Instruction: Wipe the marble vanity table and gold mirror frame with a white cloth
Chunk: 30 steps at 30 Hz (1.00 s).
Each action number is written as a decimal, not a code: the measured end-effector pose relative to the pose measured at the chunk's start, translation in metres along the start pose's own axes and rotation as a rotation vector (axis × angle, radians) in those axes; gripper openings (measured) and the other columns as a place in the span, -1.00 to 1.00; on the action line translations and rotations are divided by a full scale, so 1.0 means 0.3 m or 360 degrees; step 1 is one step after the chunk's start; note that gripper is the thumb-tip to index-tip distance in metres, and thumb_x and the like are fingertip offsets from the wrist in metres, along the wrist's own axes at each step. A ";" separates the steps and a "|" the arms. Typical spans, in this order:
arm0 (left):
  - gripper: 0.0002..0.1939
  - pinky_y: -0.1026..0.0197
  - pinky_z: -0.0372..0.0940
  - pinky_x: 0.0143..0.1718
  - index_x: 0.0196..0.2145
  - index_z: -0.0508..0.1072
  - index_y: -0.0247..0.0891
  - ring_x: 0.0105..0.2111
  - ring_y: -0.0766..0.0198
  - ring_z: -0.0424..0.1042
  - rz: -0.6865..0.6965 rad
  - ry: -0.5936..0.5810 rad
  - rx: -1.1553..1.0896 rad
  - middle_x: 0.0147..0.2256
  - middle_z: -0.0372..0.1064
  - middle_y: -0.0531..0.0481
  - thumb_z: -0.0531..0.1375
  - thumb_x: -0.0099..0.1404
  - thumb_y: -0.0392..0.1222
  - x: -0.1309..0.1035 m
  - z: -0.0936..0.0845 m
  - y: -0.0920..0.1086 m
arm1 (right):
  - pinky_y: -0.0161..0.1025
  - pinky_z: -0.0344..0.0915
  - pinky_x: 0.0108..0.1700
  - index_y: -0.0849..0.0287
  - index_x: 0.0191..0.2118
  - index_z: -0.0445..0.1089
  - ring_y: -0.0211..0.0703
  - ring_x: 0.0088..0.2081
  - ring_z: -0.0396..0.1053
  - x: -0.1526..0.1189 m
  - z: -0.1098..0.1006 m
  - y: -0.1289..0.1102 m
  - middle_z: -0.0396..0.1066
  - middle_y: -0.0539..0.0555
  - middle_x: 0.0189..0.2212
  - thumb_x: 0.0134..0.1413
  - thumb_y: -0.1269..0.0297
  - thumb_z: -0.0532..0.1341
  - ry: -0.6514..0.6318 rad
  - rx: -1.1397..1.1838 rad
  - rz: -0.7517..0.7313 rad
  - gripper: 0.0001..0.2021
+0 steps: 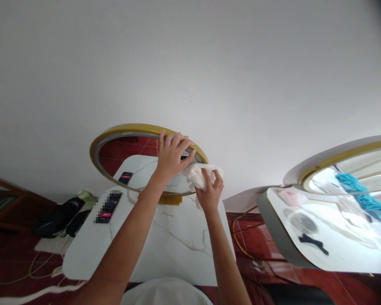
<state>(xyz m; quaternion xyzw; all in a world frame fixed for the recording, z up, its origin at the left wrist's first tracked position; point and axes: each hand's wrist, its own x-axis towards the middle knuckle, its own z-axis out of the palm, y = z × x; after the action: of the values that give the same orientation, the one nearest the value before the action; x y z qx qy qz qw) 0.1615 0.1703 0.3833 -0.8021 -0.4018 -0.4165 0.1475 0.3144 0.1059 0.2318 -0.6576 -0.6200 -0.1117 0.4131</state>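
Note:
A round mirror (pixel 127 148) with a gold frame stands on a white marble-patterned table (pixel 178 237), close to the wall. My left hand (pixel 173 154) rests on the upper part of the gold rim, fingers spread and lying over its edge. Bunched up in my right hand (pixel 209 190) is a white cloth (pixel 198 174), pressed against the lower right side of the frame. Part of the rim there is hidden behind the cloth. A gold base (pixel 165 199) under the mirror is partly covered by my left forearm.
A phone (pixel 109 207) lies at the table's left side. To the right stands a second white table (pixel 343 250) with another gold-framed mirror (pixel 317 165), a black strap (pixel 314 244) and a pink-and-white packet (pixel 292 197). Cables and a black bag (pixel 59 216) are at the left.

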 end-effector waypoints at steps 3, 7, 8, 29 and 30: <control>-0.79 -0.19 -0.31 0.23 -0.18 0.40 -0.09 0.03 0.09 0.17 -0.0005 -0.0004 -0.0003 -0.10 0.31 0.00 0.09 0.26 -0.04 -0.001 -0.002 0.000 | 0.09 0.05 0.08 -0.07 0.15 0.15 0.15 0.15 -0.03 -0.018 0.020 -0.001 -0.09 0.14 0.17 -0.05 0.23 0.23 0.0009 -0.0012 0.0033 -0.42; -0.79 -0.19 -0.31 0.23 -0.18 0.40 -0.09 0.03 0.09 0.17 0.0002 -0.0018 -0.0015 -0.09 0.30 -0.01 0.08 0.27 -0.04 -0.001 -0.001 -0.003 | 0.08 0.11 0.02 -0.02 0.14 0.16 0.15 0.11 0.02 -0.101 0.071 0.030 -0.06 0.18 0.15 -0.04 0.25 0.20 -0.0049 -0.0030 0.0153 -0.44; -0.79 -0.19 -0.31 0.23 -0.18 0.40 -0.09 0.03 0.09 0.17 0.0001 -0.0019 -0.0020 -0.09 0.30 -0.01 0.08 0.27 -0.04 -0.001 0.000 -0.004 | 0.07 0.13 0.01 -0.01 0.14 0.16 0.15 0.10 0.03 -0.124 0.084 0.039 -0.05 0.18 0.14 -0.04 0.26 0.20 -0.0081 -0.0036 0.0186 -0.44; -0.80 -0.20 -0.34 0.24 -0.18 0.40 -0.09 0.07 0.08 0.15 -0.0015 -0.0017 -0.0052 -0.09 0.32 0.01 0.07 0.27 -0.08 -0.007 0.000 0.003 | 0.08 0.09 0.06 -0.02 0.17 0.12 0.14 0.14 -0.01 -0.001 -0.037 -0.007 -0.08 0.15 0.17 -0.04 0.29 0.18 -0.0075 0.0048 0.0012 -0.41; -0.80 -0.20 -0.35 0.24 -0.17 0.40 -0.09 0.07 0.08 0.15 -0.0010 -0.0018 -0.0049 -0.09 0.32 0.01 0.07 0.27 -0.09 -0.007 -0.003 0.003 | 0.08 0.09 0.06 -0.02 0.17 0.12 0.13 0.14 -0.01 0.009 -0.042 -0.012 -0.07 0.15 0.17 -0.03 0.28 0.18 -0.0080 0.0040 0.0001 -0.42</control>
<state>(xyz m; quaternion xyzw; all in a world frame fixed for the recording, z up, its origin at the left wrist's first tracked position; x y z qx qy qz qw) 0.1612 0.1681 0.3823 -0.8053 -0.3988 -0.4186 0.1313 0.3163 0.0988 0.2430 -0.6552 -0.6313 -0.0872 0.4057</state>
